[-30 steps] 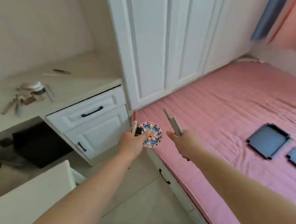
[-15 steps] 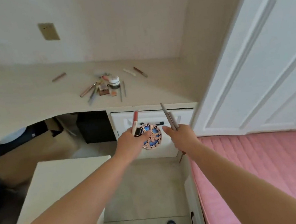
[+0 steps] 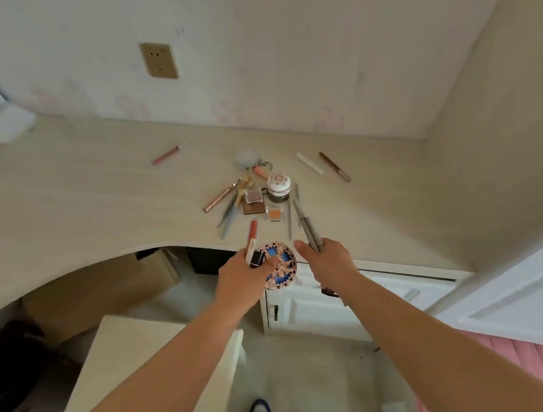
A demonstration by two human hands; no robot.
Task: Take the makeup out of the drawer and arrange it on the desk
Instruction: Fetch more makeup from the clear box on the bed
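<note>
Over table [image 3: 90, 202] front edge: left hand [image 3: 238, 279] gripping round compact [image 3: 279, 265] plus lip tube [image 3: 251, 236]; right hand [image 3: 331, 262] clutching grey pencils [image 3: 307, 225]. Carried together, likely for adding to makeup pile [image 3: 258, 193] mid-table.

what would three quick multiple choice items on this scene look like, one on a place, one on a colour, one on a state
1. Where does the white round jar stand?
A. on the desk, in the makeup pile
B. on the floor
C. in the left hand

2. What colour is the pattern on the round compact?
A. green
B. blue and rose gold
C. plain black

3. What is the right hand doing?
A. resting flat on the desk
B. hanging empty
C. gripping grey pencils

Key: 1 A, it sits among the scattered items; 2 B, its face shows both; 3 C, fingers curl round them.
</note>
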